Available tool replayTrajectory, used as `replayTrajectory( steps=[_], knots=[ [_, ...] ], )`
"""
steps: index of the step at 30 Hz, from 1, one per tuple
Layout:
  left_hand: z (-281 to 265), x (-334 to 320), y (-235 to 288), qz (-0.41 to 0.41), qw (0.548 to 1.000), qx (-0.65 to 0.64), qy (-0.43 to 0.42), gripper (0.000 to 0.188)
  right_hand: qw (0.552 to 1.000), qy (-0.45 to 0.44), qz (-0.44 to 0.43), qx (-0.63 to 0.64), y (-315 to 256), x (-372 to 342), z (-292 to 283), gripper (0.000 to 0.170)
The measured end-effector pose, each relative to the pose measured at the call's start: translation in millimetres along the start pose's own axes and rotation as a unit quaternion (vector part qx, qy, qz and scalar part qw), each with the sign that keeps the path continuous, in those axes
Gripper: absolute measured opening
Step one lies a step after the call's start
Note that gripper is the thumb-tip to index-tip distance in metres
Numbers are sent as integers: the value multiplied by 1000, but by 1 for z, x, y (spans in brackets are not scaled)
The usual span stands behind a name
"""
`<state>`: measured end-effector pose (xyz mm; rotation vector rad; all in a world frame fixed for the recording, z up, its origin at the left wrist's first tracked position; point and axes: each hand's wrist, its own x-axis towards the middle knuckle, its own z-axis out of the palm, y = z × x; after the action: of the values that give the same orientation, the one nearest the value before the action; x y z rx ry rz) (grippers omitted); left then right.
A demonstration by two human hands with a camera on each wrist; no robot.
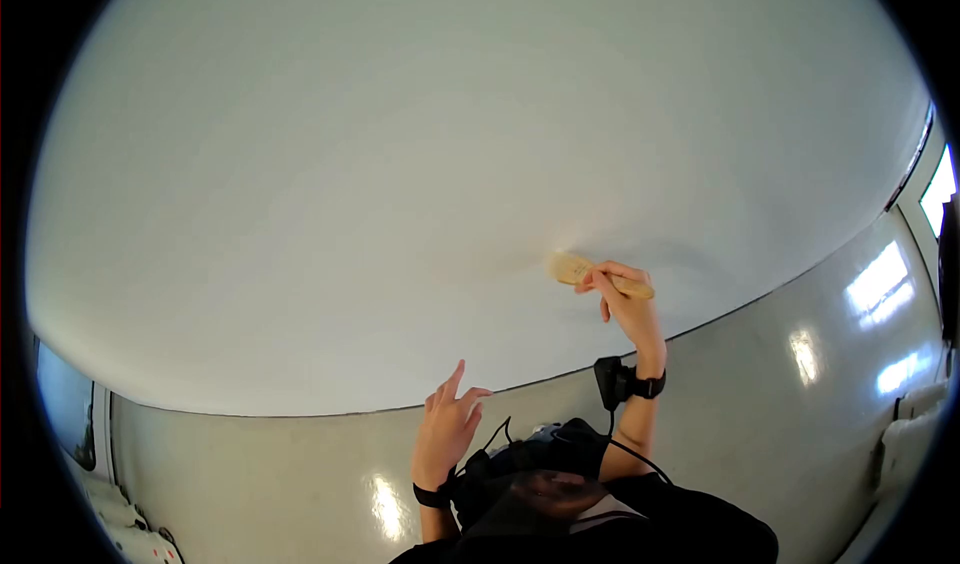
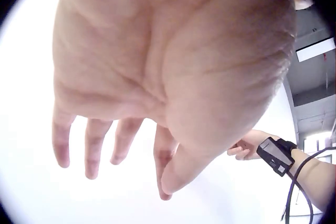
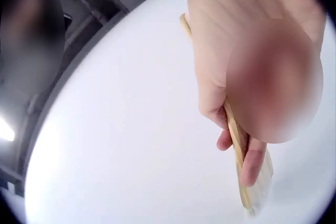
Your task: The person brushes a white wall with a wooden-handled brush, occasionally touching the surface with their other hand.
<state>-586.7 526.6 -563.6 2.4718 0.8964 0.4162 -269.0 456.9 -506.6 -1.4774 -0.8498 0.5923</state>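
A flat paintbrush [image 1: 572,268] with a pale wooden handle is held by my right hand [image 1: 622,294], thumb and fingers pinching the handle. Its bristle end meets a large white surface [image 1: 400,184], where a soft shadow falls around it. In the right wrist view the brush [image 3: 239,166] points downward from the fingers, and a blurred patch covers part of the hand. My left hand [image 1: 447,426] hangs lower and to the left near the surface's bottom edge. Nothing is in it; its fingers [image 2: 92,150] extend loosely apart.
A glossy grey floor [image 1: 280,454] runs below the white surface, with light reflections on it. Black straps and a cable [image 1: 640,456] run at the wrists. White objects [image 1: 135,529] stand at the lower left, and a bright window [image 1: 938,192] is at the right.
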Motion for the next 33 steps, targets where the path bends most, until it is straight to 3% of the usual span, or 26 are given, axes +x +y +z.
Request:
replayTrajectory(
  steps=[1, 4, 7, 8, 15, 24, 27, 30, 33],
  knots=[
    [0, 1, -1, 6, 1000, -4, -1, 22, 1000, -13, 11, 0, -7, -1, 3, 20],
    [2, 2, -10, -4, 1000, 9, 0, 23, 982, 18, -172, 76, -29, -6, 4, 21],
    [7, -6, 0, -29, 999, 22, 12, 23, 946, 148, -257, 130, -70, -16, 13, 16],
    [9, -7, -1, -39, 999, 27, 16, 23, 943, 136, -276, 122, -69, -11, 15, 18],
    [14, -4, -10, -43, 999, 27, -16, 24, 981, 103, -160, -31, -30, 2, 19, 17],
    [-8, 20, -16, 44, 997, 41, -57, 23, 999, 29, -27, 5, -20, -15, 3, 21],
    [-16, 19, -10, 61, 996, 37, -56, 24, 974, 23, 94, -204, 6, -11, 6, 24],
    [-14, 17, -10, 53, 996, 42, -56, 26, 975, -83, 145, -145, 14, -20, -10, 25],
    [2, 12, -23, 32, 996, 64, -48, 29, 995, -66, 44, -68, -9, -31, -24, 21]
  ],
)
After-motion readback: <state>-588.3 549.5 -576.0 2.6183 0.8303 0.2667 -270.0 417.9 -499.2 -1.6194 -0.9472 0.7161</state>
